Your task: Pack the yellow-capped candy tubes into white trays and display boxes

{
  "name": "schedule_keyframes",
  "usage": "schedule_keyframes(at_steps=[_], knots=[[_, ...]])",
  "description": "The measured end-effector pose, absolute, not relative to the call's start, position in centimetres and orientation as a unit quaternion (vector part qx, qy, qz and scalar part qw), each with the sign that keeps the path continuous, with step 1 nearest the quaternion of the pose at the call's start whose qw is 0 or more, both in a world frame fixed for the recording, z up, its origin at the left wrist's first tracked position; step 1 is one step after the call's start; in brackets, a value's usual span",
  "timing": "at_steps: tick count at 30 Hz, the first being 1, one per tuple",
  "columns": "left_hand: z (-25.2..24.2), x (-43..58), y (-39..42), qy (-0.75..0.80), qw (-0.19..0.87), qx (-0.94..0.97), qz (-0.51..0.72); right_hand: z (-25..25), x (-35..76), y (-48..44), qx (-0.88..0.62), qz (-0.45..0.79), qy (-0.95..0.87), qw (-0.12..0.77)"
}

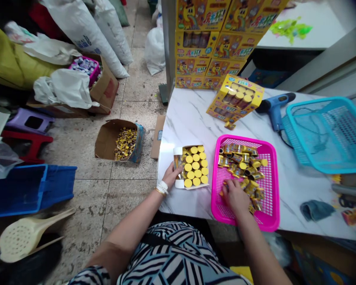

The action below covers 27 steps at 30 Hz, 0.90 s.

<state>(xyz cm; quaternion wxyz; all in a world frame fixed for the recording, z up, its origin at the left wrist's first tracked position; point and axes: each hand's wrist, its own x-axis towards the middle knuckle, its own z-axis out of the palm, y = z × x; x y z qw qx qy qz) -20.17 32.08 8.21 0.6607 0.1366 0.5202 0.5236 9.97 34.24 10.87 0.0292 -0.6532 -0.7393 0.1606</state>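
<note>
My left hand (171, 173) grips the left side of a small open display box (192, 166) packed with upright tubes showing yellow caps; the box stands on the white marble table (190, 114). My right hand (235, 195) reaches down into a pink plastic basket (267, 221) and its fingers curl among several loose gold and yellow tubes (243, 162). What the fingers hold, if anything, is hidden. A filled yellow box (235, 99) lies tilted farther back on the table.
A blue glue gun (274, 107) and a turquoise basket (329, 130) sit to the right. Stacked yellow cartons (222, 35) stand behind the table. On the floor: a cardboard box of tubes (123, 142), blue bins (26, 186), stools, sacks.
</note>
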Motion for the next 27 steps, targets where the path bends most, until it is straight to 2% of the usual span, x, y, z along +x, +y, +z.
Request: schedule_keyframes(at_steps=[2,7,10,13,17,22,25,27], knots=[[8.3,-20.2,32.1,0.516,0.665,0.130,0.524,10.8,9.2,34.5,-0.652,0.216,-0.720,0.102],[8.5,-20.1,32.1,0.516,0.669,0.122,0.521,14.3,4.4,38.3,-0.636,0.435,-0.512,0.379],[8.4,-20.0,32.1,0.506,0.673,0.123,0.526,17.0,0.8,40.4,-0.577,0.471,-0.493,0.449],[8.3,-20.0,32.1,0.502,0.672,0.131,0.529,18.4,-2.6,41.4,-0.525,0.416,-0.597,0.442],[8.4,-20.0,32.1,0.504,0.670,0.136,0.528,17.4,-5.5,41.8,-0.483,0.311,-0.720,0.390],[8.3,-20.1,32.0,0.499,0.671,0.137,0.532,15.7,-6.9,41.9,-0.482,0.234,-0.766,0.356],[8.2,-20.1,31.9,0.500,0.665,0.139,0.538,16.1,-7.0,41.7,-0.456,0.215,-0.800,0.324],[8.4,-19.9,32.0,0.494,0.668,0.130,0.540,16.8,-6.3,41.1,-0.453,0.213,-0.796,0.340]])
